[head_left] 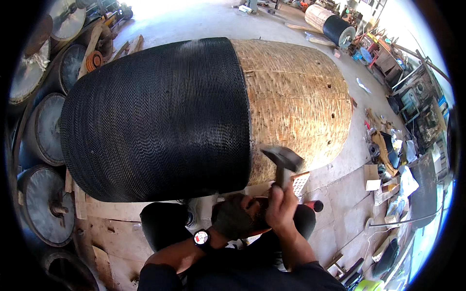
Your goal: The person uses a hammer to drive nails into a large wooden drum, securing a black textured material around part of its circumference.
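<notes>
Gripped low on its handle by the right hand (281, 206), a hammer (284, 160) is raised with its dark head blurred, just above the fist and close against the lower edge of the big drum (204, 116). Fingers are wrapped fully round the shaft. The left hand (233, 220), with a wristwatch (201, 237) behind it, is closed around a small dark object just left of the right fist; what that object is cannot be made out.

To do this stroke well, I would judge that the swing should stay short and land square, right at the seam where black covering meets bare weave, with the left fingers kept out of the hammer's path. A firm but loose wrist should help the head fall flat rather than glance off the curved side.

Lying on its side above both hands, the drum fills most of the view. Its left part is wrapped in tight, ridged black cord or strip, glossy and even. Its right part is bare woven cane, straw-coloured, with a few small dark holes. That boundary runs nearly straight down to a point just left of the hammer head. Below the hands sit the person's dark-clad knees; a pale perforated piece (301, 182) lies just right of the fist.
</notes>
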Demonstrator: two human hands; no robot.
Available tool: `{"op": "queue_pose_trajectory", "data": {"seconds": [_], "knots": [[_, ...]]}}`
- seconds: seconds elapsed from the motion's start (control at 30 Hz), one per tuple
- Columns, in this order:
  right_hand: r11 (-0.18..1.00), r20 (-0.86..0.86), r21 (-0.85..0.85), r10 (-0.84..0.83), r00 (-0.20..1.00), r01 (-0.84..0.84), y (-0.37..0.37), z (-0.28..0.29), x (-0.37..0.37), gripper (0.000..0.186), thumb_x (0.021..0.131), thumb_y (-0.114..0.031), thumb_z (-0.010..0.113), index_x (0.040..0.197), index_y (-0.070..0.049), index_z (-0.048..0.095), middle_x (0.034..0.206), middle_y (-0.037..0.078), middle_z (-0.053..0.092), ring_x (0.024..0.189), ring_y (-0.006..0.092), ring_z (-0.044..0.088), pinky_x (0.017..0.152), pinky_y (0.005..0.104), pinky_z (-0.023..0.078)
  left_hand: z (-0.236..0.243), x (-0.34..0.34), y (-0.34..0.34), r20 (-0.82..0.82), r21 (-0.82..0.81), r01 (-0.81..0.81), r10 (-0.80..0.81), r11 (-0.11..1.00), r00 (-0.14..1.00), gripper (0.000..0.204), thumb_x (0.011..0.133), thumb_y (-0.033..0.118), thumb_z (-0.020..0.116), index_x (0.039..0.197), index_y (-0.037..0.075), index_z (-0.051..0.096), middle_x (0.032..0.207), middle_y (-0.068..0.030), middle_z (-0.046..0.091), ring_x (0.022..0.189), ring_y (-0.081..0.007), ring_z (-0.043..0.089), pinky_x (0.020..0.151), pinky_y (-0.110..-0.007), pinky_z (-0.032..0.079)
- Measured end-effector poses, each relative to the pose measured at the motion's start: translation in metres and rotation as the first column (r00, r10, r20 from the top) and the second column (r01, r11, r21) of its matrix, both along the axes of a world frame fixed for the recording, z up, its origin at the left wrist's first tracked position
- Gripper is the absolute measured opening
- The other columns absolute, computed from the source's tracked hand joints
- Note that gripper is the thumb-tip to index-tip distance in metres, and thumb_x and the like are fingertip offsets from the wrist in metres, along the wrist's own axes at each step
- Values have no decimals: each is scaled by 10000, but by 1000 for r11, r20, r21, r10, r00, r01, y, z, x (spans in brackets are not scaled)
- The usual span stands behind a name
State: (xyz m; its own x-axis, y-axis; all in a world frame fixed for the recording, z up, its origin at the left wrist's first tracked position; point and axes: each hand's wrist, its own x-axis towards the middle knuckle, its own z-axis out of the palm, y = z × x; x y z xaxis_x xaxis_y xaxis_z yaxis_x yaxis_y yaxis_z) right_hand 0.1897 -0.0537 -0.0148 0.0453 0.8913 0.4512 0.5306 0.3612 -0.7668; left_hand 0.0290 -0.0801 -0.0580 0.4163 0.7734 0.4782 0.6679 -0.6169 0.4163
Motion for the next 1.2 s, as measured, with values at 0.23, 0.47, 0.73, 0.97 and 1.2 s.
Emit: {"op": "queue_pose_trajectory", "data": {"seconds": [0.23,0.47,0.73,0.97,1.2], "knots": [[977,244,-177,-70,967,116,19,-6,-2,179,970,-141,538,1040,16,588,870,256,605,811,446,615,704,468,512,70,-60,80,-5,571,-205,254,795,967,348,748,42,692,1089,33,623,1086,-175,590,914,-333,609,748,-471,509],[909,-342,413,102,934,52,6,-10,0,240,995,-174,452,937,28,570,717,46,555,577,104,479,524,281,401,91,-84,124,25,668,-280,355,690,934,455,733,-4,658,1176,82,601,1102,-146,569,950,-344,585,819,-506,490],[999,-67,-28,-48,997,46,2,-4,5,200,1014,-180,493,954,9,516,665,116,531,516,215,508,488,355,411,98,-80,126,-38,649,-343,479,679,877,522,743,-17,652,1251,107,645,1092,-116,554,960,-317,583,857,-493,494],[978,181,-177,-76,980,109,13,-7,-2,148,974,-126,545,971,21,554,712,227,552,611,346,585,583,446,473,97,-86,128,16,653,-323,413,685,910,446,764,12,666,1200,97,627,1127,-126,562,984,-329,578,885,-535,477],[991,273,-59,-103,956,124,24,-5,-2,124,966,-99,534,996,21,536,735,93,596,628,232,589,571,360,461,102,-84,131,-5,630,-310,402,712,915,414,744,-4,663,1146,83,613,1151,-138,575,995,-339,580,881,-530,476]]}}
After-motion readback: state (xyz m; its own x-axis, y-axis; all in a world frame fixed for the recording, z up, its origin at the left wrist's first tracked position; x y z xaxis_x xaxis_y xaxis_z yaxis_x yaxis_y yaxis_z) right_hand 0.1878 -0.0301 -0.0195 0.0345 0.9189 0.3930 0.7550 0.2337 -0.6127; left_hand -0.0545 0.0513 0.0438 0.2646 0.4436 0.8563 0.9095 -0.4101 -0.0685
